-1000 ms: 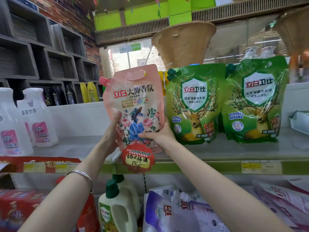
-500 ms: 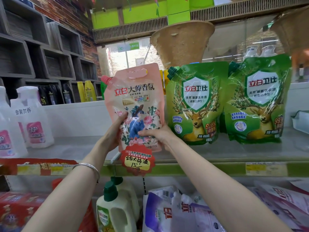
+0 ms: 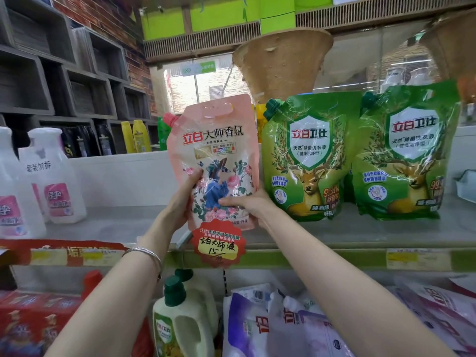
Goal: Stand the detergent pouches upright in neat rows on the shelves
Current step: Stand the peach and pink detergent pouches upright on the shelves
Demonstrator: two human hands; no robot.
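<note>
A pink detergent pouch (image 3: pixel 219 150) with a red spout cap and a flower picture stands upright at the front of the grey shelf (image 3: pixel 360 230). My left hand (image 3: pixel 180 202) grips its lower left side and my right hand (image 3: pixel 249 204) holds its lower right corner. Right beside it two green pouches (image 3: pixel 306 155) (image 3: pixel 409 150) with a deer picture stand upright in a row. The pink pouch's right edge is close to the first green pouch; whether they touch I cannot tell.
White bottles (image 3: pixel 54 181) stand at the shelf's left. A red price tag (image 3: pixel 219 244) hangs on the shelf edge below the pink pouch. On the lower shelf are green-capped jugs (image 3: pixel 180 323), purple pouches (image 3: pixel 283 328) lying flat, and red boxes (image 3: pixel 31 323).
The pink pouch and both hands have stayed in nearly the same place on the shelf; the pouch looks slightly more upright. The view has shifted a little.
</note>
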